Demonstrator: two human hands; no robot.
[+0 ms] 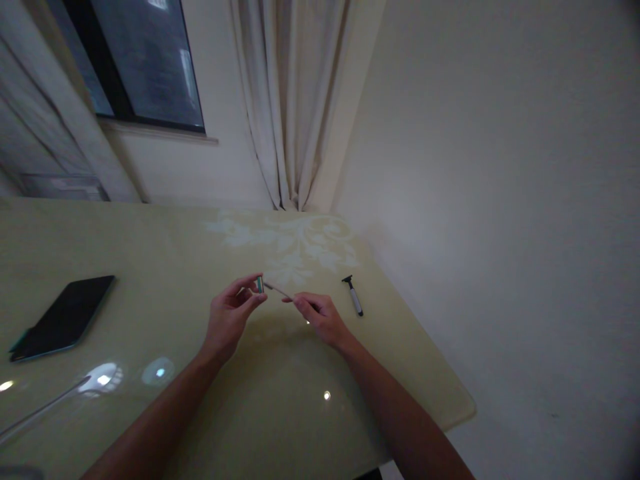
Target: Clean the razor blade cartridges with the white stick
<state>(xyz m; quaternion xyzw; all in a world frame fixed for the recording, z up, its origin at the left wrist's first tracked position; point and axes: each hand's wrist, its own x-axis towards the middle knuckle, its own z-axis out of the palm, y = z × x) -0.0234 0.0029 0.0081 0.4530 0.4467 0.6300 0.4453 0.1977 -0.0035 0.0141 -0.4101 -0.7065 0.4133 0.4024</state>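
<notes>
The left hand [231, 310] is gripping a small teal-striped piece [260, 285], pinching it between the thumb below and the fingers above. The piece is standing roughly upright, above the middle of the pale, glossy table [280, 413]. The right hand [323, 317] is closing around a thin rod [281, 291], and the rod is pointing left and slightly away toward the striped piece. The rod's far tip is lying just beside that piece; it is too small and dim here to say for certain whether the two are touching.

Just to the right of the right hand, a razor [353, 295] is resting on the tabletop, its dark head lying at the far end and its gray handle slanting toward the near right. Well to the left, a dark flat tablet-like thing [67, 317] is lying on the table, a bit of green showing at its left corner. A pale cable [43, 408] is running in from the near left. Beyond the hands, a white floral pattern [305, 243] is spreading over the far part of the tabletop, and a light curtain [287, 100] is hanging behind it, right of a dark window [150, 60].
</notes>
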